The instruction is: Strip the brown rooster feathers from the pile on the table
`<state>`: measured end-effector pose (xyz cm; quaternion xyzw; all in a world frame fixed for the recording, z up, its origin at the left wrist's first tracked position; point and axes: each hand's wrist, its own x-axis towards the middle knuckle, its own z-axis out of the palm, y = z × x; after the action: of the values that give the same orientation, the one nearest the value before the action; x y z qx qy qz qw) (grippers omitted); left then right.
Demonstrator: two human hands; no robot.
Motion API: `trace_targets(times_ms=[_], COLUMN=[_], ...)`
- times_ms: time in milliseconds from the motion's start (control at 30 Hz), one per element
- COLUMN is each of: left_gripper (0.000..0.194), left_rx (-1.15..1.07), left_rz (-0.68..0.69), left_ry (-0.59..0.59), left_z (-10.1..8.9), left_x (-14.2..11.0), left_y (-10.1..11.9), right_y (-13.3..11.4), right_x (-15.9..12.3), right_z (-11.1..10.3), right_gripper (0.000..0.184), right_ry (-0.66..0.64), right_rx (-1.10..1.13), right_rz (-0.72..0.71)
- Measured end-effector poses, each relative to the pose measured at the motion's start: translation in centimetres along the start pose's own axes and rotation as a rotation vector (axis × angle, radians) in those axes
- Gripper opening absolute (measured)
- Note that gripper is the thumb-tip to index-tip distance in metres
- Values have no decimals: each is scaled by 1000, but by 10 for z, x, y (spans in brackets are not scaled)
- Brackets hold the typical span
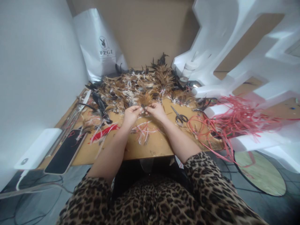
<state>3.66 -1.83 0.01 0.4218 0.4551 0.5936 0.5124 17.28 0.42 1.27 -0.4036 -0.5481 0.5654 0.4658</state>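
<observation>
The small brown feather bunch (145,99) fans out between my hands, right beside the larger feather heap (131,84). My left grip (131,114) and right grip (156,112) both pinch its base. On the surface (159,147), scissors (178,115) lie near my right; farther right, red strips (243,120) tangle.

Along the near edge of the table (152,151) you can pass over a bare strip, with ribbon scraps (144,129) just beyond it. Straight ahead, heaped feathers (133,86) bar a low path, a white bag (100,59) behind them. On your left a phone (65,151) takes up the edge. Past your right hand (156,111) lie scissors (181,118), then tangled red strings (246,118) and white shapes (220,28); room between those looks tight, though blur makes it hard to judge
</observation>
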Motion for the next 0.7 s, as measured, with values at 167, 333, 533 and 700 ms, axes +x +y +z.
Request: trace_targets(times_ms=[167, 333, 533, 700], left_gripper=[14, 17, 26, 26], left_rx=[-247, -343, -228, -242], left_rz=[-94, -166, -151, -157], left_ry=[-67, -109, -27, 47], left_z=[1, 1, 3, 1], left_x=[0, 2, 2, 6], left_y=[-2, -3, -4, -11], right_y=[0, 8, 4, 1], right_x=[1, 3, -1, -4], right_z=[2, 6, 7, 12], right_gripper=[22, 29, 21, 24], right_ry=[-60, -25, -17, 23], right_rx=[119, 218, -3, -74], right_rz=[37, 72, -31, -19])
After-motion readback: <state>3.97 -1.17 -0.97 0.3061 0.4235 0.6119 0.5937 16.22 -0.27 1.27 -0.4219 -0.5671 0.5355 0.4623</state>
